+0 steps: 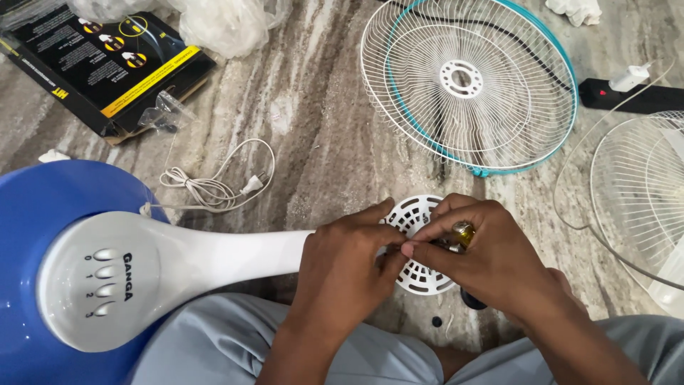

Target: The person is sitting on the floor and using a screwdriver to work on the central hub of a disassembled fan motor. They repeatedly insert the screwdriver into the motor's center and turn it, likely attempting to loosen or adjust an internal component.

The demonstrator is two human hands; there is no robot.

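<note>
i see both hands meeting over the white slotted motor cover [417, 246] at the far end of the fan's white neck [235, 255], which runs left to right from the blue base [35, 207] toward that cover, so its long axis lies across my view. the left hand [342, 267] sits just on the neck side of the cover, fingers curled and pressed together against the cover's near rim, thumb tip meeting the other hand's fingertips. the right hand [491, 260] comes in from the opposite side and lies on top of the cover, its fingers drawn into a pinch; a small brassy, shiny piece [463, 234] shows at its knuckles, though i cannot tell whether it is a ring or a part being gripped. what exactly sits between the pinching tips is hidden. both hands touch the cover; the right covers more of it. a dark round thing [472, 299] pokes out below the right hand. well apart, up the floor, lies a white grille with a teal rim [470, 85], flat, holding nothing; a second white grille [641, 192] lies at the right edge. a coiled white cord with plug [214, 187] lies near the base, and a black carton [100, 64] sits open, top left.
</note>
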